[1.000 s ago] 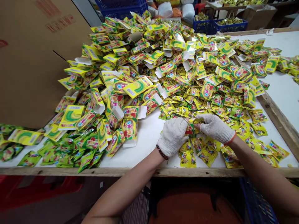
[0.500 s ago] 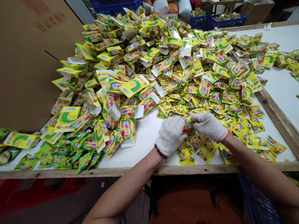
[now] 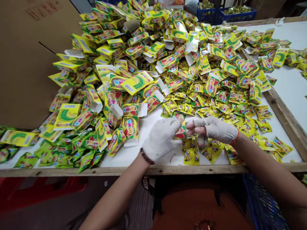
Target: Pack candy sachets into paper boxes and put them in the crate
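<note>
Both my hands wear white knit gloves. My left hand [image 3: 162,138] is closed round a small stack of yellow-green sachets [image 3: 181,131] just above the white table [image 3: 153,150]. My right hand [image 3: 212,128] pinches the stack's right end with bare fingertips. More loose sachets [image 3: 192,156] lie on the table under and right of my hands. A big heap of small yellow-green cartons [image 3: 134,83], several with open flaps, rises behind and to the left.
A large brown cardboard box [image 3: 26,64] stands at the left. The table's wooden edge [image 3: 72,172] runs along the front, and a wooden rail [image 3: 285,118] borders it on the right. Blue crates [image 3: 236,14] sit far back. A blue crate [image 3: 263,207] is below right.
Both hands have shifted a little left and toward me with the sachet stack lifted off the pile. The camera has tilted, so the heap sits higher in view.
</note>
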Demonstrator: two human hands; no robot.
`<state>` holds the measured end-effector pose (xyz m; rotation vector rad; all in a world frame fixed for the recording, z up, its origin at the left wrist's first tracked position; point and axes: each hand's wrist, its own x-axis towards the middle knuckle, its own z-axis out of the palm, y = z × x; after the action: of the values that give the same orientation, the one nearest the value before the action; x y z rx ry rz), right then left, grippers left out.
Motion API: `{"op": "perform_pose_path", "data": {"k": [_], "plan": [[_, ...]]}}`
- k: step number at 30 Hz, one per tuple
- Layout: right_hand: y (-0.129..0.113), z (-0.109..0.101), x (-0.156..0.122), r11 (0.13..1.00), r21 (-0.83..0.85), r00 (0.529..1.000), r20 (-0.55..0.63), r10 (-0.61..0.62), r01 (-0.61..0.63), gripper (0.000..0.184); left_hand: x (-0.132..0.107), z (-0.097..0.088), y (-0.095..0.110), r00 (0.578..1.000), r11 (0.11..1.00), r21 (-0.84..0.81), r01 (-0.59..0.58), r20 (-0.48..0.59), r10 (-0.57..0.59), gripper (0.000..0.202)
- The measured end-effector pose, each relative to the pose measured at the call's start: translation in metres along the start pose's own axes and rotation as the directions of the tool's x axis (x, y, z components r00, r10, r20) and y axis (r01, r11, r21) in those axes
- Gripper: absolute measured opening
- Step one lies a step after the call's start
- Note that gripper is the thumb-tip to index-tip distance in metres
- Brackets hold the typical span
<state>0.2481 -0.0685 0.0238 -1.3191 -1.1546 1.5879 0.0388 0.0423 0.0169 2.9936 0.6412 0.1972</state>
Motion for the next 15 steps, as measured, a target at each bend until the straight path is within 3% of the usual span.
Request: {"op": "perform_pose_path", "data": {"k": [3,5,8,11,13,15], "plan": [[0.003,-0.015,0.000,0.979,-0.199,0.952,-0.304,-0.026,-0.037,0.025,-0.024,-0.017,-0.016,0.983,1.000,0.009,0.004,0.185,-0.006,0.051],[0.009,-0.019,0.005,0.886,-0.450,0.903,-0.417,-0.101,-0.109,0.016,-0.032,-0.023,-0.021,0.973,0.999,-0.026,0.019,0.229,-0.013,0.050],[0.015,-0.009,0.015,0.600,-0.757,0.877,-0.444,-0.185,-0.257,0.013,-0.023,-0.020,-0.019,0.985,0.995,-0.078,0.062,0.165,-0.048,0.025],[0.015,0.008,0.021,0.351,-0.853,0.874,-0.460,-0.158,-0.386,0.028,0.006,-0.011,-0.010,0.983,0.991,-0.015,0.132,0.133,-0.129,0.013],[0.014,0.013,0.022,0.285,-0.853,0.866,-0.485,-0.123,-0.437,0.035,0.029,-0.006,-0.005,0.976,0.983,0.021,0.180,0.121,-0.181,0.017],[0.013,0.012,0.023,0.281,-0.856,0.875,-0.475,-0.096,-0.434,0.032,0.051,-0.004,0.000,0.973,0.980,0.024,0.199,0.111,-0.201,0.020]]}}
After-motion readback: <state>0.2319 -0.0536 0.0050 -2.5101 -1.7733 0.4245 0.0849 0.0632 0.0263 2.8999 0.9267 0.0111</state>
